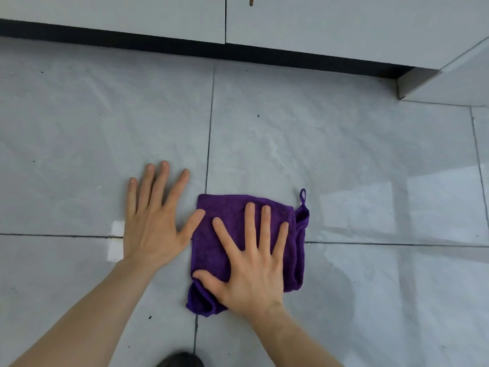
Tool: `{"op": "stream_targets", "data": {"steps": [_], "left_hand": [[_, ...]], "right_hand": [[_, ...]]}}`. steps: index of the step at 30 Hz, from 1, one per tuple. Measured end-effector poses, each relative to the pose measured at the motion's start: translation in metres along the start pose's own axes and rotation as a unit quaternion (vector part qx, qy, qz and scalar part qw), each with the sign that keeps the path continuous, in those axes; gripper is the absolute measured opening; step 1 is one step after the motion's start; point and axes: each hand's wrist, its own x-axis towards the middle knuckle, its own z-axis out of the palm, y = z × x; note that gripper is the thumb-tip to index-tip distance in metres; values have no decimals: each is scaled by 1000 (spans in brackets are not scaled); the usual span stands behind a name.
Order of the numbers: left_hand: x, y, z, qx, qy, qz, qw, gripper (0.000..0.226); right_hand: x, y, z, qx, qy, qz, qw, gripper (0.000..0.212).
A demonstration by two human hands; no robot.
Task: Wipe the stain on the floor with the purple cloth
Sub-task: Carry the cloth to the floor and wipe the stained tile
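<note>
- Right hand (251,263) is lying flat and spread on the purple cloth (211,250), fingers extended and nothing gripped; palm pressure appears intended to hold the fabric hard against the tile for scrubbing.
- Left hand (153,221) is resting splayed on the bare floor (344,154) just left of the cloth, empty, with its thumb touching the cloth's far-left corner; judged to be bracing the person's weight while crouching.
- Purple cloth is sitting folded to a rough square over the junction of grout lines, near centre of the scene; folding is giving a thicker pad under the palm.
- Hanging loop (303,195) is sticking out at the cloth's far-right corner, lying loose on the tile.
- Stain cannot be located with certainty; faint pale smears (272,149) are showing on the tile beyond the cloth, and a damp-looking patch (341,290) is lying to its right.
- Cabinet doors (317,25) with a dark kickboard (185,47) are bounding the far side.
</note>
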Motion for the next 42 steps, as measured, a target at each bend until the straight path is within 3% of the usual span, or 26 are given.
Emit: {"op": "stream_targets", "data": {"steps": [12, 16, 23, 27, 35, 42], "left_hand": [[-14, 20, 4, -13, 15, -18, 1000, 82], [-13, 20, 9, -22, 13, -24, 999, 82], [-11, 18, 6, -11, 2, -23, 1000, 80], [-11, 17, 6, -17, -5, -22, 1000, 79], [-9, 14, 1, -63, 5, -25, 998, 79], [-13, 17, 1, -61, -13, -16, 998, 77]], "right_hand": [[-44, 115, -10, -52, 22, 165, 985, 95], [-30, 119, -14, -51, 32, 188, 980, 96], [101, 106, -45, -29, 111, 181, 977, 94], [148, 82, -48, -25, 115, 174, 978, 93], [79, 11, -27, -17, 61, 40, 997, 90], [27, 0, -5, -17, 16, 5, 1000, 86]]}}
